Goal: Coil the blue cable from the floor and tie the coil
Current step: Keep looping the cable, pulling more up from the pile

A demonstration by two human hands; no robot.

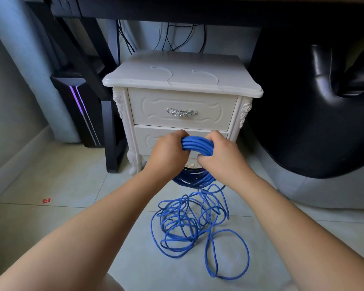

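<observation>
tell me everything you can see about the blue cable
The blue cable is a thin, round, smooth cord, plastic-jacketed by its look. Part is gathered into a coil of several turns, held upright before the white nightstand; the left hand and the right hand both curl round the coil's top. Its lower arc hangs below them. The rest lies in a loose tangle of loops on the pale tiled floor. No tie or plug shows.

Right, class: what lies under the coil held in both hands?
Loose loops of blue cable lie tangled on the floor. The left hand and right hand cover parts of the coil.
</observation>
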